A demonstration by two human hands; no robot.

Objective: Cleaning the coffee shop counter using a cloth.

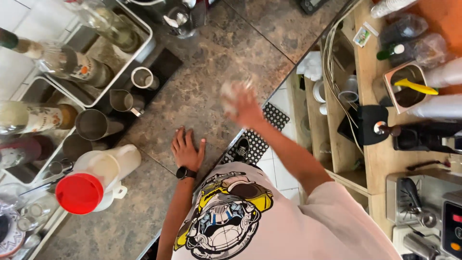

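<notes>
Head view: left hand (187,150) lies flat, fingers spread, on mottled brown stone counter (202,77); blurred right hand (242,103) grips a pale crumpled cloth (230,91).

The middle of the stone desk (202,77) lies bare, open from the near edge to the far end. Its left side is crowded: a white jug with a red lid (94,180), steel cups (94,124) and trays of bottles (96,58). The left hand (186,150) lies flat near the edge; the blurred right hand (243,103) hangs above it.
</notes>
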